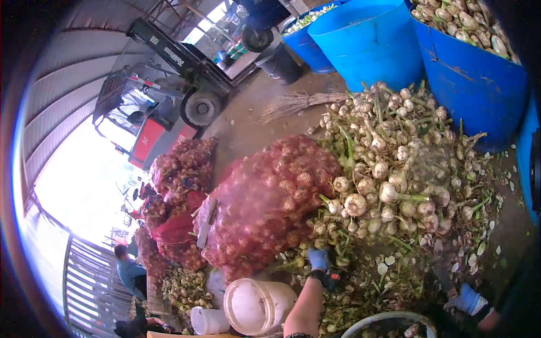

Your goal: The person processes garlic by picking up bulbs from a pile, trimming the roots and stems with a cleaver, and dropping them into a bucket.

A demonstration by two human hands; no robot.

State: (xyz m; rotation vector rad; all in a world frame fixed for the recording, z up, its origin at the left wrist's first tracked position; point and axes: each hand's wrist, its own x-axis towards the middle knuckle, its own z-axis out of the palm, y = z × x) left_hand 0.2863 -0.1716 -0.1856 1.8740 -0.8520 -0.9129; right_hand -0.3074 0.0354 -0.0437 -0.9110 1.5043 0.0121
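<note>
At the lower edge, a round container (pixel 389 315) with a pale rim holds some bulbs, and beside it the right hand (pixel 466 298), in a blue glove, is bent above the littered floor; its fingers blur into dark shapes, so I cannot tell whether they pinch anything. The left hand (pixel 318 259), also blue-gloved, reaches to the near edge of the garlic pile (pixel 389 169); its fingertips are hidden, so I cannot tell whether they are spread or closed on a bulb. Between the hands lie leafy trimmings (pixel 377 276). To the left stand a white bucket (pixel 267 307) and a smaller white tub (pixel 208 321). The garlic spreads ahead across the floor, touching a full red mesh sack (pixel 270 197) on its left. Farther left are more filled sacks (pixel 183 174) and another person (pixel 129 273). Beyond the pile, a twig broom (pixel 298 104) lies near big blue tubs (pixel 366 45), and a forklift (pixel 163 121) stands behind the sacks.
</note>
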